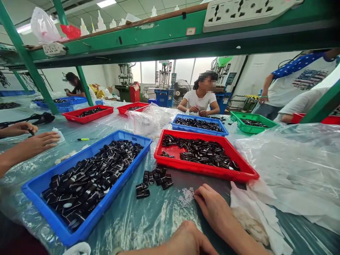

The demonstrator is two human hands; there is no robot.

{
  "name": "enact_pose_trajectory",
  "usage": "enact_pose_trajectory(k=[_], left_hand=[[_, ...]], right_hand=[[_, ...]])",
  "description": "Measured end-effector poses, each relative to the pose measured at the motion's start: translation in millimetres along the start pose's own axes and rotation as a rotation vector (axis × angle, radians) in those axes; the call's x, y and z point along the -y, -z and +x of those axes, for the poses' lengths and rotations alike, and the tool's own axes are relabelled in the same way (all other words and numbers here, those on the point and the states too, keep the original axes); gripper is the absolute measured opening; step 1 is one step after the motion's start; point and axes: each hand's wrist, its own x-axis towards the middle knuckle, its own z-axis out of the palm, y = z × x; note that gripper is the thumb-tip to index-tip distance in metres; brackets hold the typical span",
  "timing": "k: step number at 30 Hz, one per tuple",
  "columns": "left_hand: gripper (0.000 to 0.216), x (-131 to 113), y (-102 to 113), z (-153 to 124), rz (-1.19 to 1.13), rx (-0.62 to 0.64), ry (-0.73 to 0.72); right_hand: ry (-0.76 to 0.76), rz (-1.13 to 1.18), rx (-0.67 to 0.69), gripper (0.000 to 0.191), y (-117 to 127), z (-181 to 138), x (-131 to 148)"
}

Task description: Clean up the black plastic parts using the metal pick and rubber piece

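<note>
My right hand (212, 207) rests on the plastic-covered table with its fingers curled under, fingertips beside a small heap of white scraps (187, 195). Nothing shows in it. My left hand (190, 239) lies at the bottom edge, knuckles up and fingers hidden. Just beyond both hands sits a loose cluster of small black parts (155, 179). A blue tray (34, 191) full of the same black parts stands to the left. A red tray (202, 170) with a thinner layer of them stands straight ahead. A crumpled white cloth (255, 216) lies right of my right hand.
A co-worker's two hands (32, 143) work at the left, near a green pen (86, 139). More red, blue and green trays stand farther back, with a seated person (200, 101) across the table. Clear plastic bags (292, 166) cover the right. A green shelf (164, 33) hangs overhead.
</note>
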Motion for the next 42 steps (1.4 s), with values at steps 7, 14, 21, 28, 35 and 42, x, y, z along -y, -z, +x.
enact_pose_trajectory(k=[7, 14, 21, 28, 35, 42], left_hand=[[0.026, -9.2, -1.2, -4.1, -0.048, -0.028, 0.004], [0.010, -31.0, -2.9, -17.3, -0.221, 0.024, 0.188], [0.011, -39.5, 0.3, -19.8, -0.192, 0.058, 0.111], [0.010, -43.5, 1.9, -21.8, -0.183, 0.098, 0.097], [0.012, -43.1, -0.3, -22.0, -0.192, 0.084, 0.130], [0.015, -38.3, 1.9, -21.5, -0.196, 0.090, 0.087]], right_hand=[[-0.016, 0.148, -0.089, 0.015, 13.9, -10.1, 6.2], [-0.106, 0.402, -0.077, 0.014, 45.6, -48.7, 10.3], [-0.229, 0.624, -0.054, 0.016, 51.1, -82.2, 15.2], [-0.245, 0.758, -0.108, 0.011, 47.3, -87.9, 20.6], [-0.289, 0.747, -0.120, 0.008, 41.2, -80.0, 16.9], [-0.115, 0.769, -0.089, 0.009, 54.0, -95.9, 23.1]])
